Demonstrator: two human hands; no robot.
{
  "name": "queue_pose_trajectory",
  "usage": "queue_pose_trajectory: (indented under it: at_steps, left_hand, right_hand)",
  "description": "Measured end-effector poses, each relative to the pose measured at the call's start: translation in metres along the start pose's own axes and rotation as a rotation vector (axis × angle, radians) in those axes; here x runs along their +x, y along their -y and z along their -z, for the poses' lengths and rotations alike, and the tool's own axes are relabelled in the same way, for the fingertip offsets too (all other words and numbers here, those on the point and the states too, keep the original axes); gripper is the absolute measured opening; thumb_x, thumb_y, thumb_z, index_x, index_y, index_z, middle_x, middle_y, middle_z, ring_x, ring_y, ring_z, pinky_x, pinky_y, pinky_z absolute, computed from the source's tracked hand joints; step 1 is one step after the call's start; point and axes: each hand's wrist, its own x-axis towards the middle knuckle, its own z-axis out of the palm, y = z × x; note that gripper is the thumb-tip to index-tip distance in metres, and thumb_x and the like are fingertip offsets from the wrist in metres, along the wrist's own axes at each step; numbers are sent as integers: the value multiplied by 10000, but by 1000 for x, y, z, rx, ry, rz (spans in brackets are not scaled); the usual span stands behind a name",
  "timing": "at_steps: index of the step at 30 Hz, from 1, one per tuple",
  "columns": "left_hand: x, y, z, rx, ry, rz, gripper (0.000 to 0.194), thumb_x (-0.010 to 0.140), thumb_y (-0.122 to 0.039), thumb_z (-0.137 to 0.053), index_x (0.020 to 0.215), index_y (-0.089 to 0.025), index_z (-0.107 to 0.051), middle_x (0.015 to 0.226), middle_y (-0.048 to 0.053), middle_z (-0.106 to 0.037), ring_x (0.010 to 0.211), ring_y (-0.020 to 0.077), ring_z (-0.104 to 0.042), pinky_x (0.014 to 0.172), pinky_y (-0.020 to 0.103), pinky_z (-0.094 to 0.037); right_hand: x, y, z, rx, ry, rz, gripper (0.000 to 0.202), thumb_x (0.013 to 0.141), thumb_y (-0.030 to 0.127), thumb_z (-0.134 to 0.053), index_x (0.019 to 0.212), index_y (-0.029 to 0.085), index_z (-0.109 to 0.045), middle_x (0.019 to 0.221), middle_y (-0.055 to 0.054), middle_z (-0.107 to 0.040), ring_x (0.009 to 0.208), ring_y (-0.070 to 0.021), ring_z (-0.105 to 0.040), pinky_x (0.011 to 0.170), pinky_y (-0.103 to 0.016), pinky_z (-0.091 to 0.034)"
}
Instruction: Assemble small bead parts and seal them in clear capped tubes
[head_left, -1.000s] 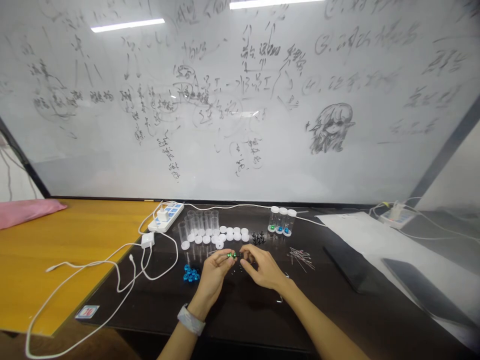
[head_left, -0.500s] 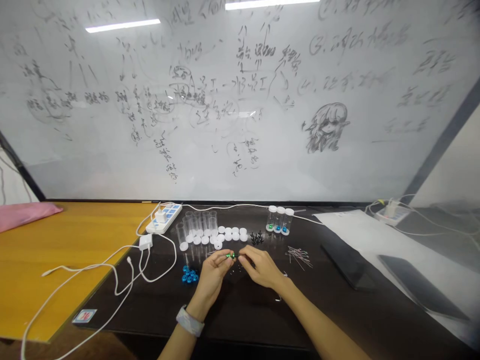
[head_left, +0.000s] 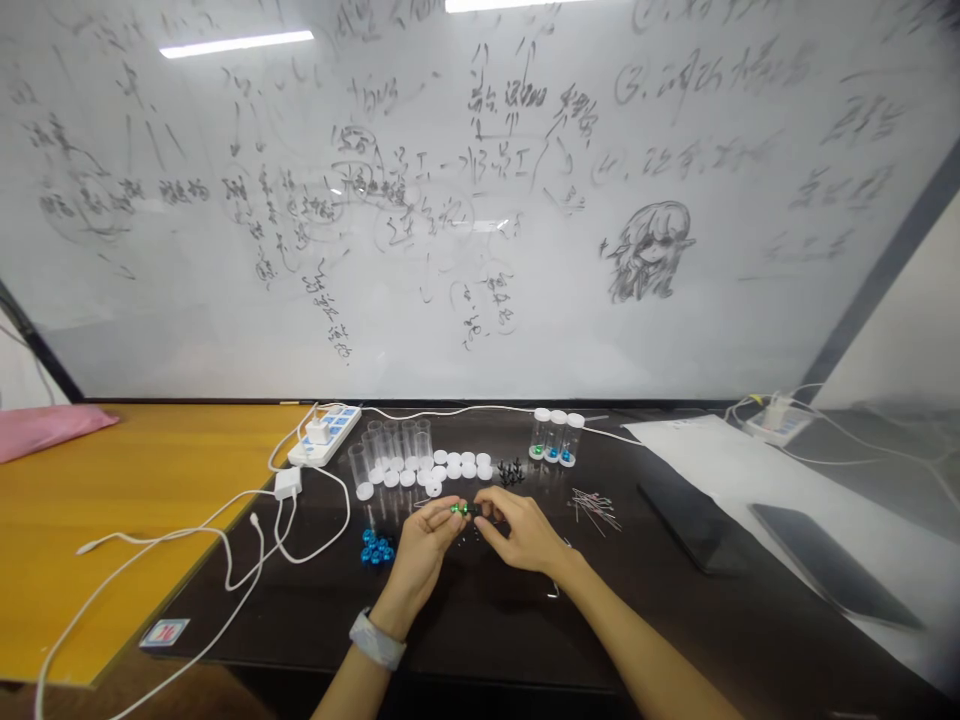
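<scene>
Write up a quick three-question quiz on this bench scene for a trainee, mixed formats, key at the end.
1. What colour is the shiny piece at the fingertips of the left hand? a) blue b) green c) red
2. True or false: the loose blue pieces lie to the left of that hand.
3. Fill in: of the three white-topped tubes, the ___ one contains something green.

Key: 1. b; 2. true; 3. left.

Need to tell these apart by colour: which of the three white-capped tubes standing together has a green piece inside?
The leftmost capped tube: the piece at its bottom is green, while the middle tube and right tube show blue.
</scene>
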Motion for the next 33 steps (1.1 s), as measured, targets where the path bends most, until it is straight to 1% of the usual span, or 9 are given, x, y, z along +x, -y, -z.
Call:
queue_pose_trajectory:
  at_steps: [3,8,12,16,20,24,27,29,33]
  left_hand:
    - [0,0,0,2,3,-7,384,606,-185,-915,951,-134,-754,966,95,-785,863,167,-724,864,269,-545]
    - [0,1,1,2,24,-14,373,631,-189,-904,966,-132,-749,961,97,-784,879,170,-722,869,270,-540]
    - [0,1,1,8,20,-26,388,622,-205,-911,966,-130,-748,969,102,-781,882,180,-721,876,283,-536]
    - [0,1,1,19,19,-29,388,620,-210,-913,961,-129,-747,955,101,-779,873,182,-720,869,286,-538]
    - [0,1,0,26,5,-33,388,606,-202,-918,947,-131,-748,960,98,-777,873,179,-718,872,279,-534]
    - [0,1,0,30,3,-34,382,614,-208,-913,952,-130,-751,956,108,-778,880,188,-719,880,289,-530]
    - [0,1,0,30,10,-33,377,613,-204,-913,948,-135,-753,958,103,-778,879,185,-719,878,288,-532]
    - [0,1,0,34,9,-35,375,610,-204,-915,941,-135,-753,960,100,-778,878,182,-719,873,283,-533]
    - [0,1,0,37,3,-35,381,609,-205,-914,945,-131,-752,966,108,-778,884,192,-721,877,295,-534]
  right_hand:
    - [0,0,1,-4,12,5,133,995,272,-468,1035,222,-585,896,-42,-661,826,-182,-632,731,-283,-469]
    - [0,0,0,-16,4,4,187,939,296,-565,1109,219,-553,860,-23,-647,755,-175,-620,675,-271,-462]
    - [0,0,-1,-26,13,13,115,986,280,-491,1039,223,-576,872,-31,-655,795,-177,-629,714,-278,-466]
    - [0,0,-1,-28,15,15,197,942,291,-559,1128,226,-556,858,-25,-651,747,-180,-617,678,-280,-466]
    - [0,0,0,-23,16,21,132,989,266,-476,1061,226,-580,880,-36,-660,802,-183,-637,720,-286,-470]
    - [0,0,0,-33,13,8,215,942,305,-560,1141,224,-546,844,-18,-647,747,-180,-628,670,-274,-462]
    - [0,0,0,-42,21,16,130,974,290,-511,1074,227,-567,860,-25,-655,781,-180,-638,694,-277,-459]
    - [0,1,0,-40,22,9,131,1001,276,-462,1039,227,-577,874,-31,-664,796,-178,-641,714,-281,-461]
    - [-1,0,0,-35,19,10,183,958,294,-542,1126,225,-562,845,-23,-660,751,-180,-639,674,-274,-467]
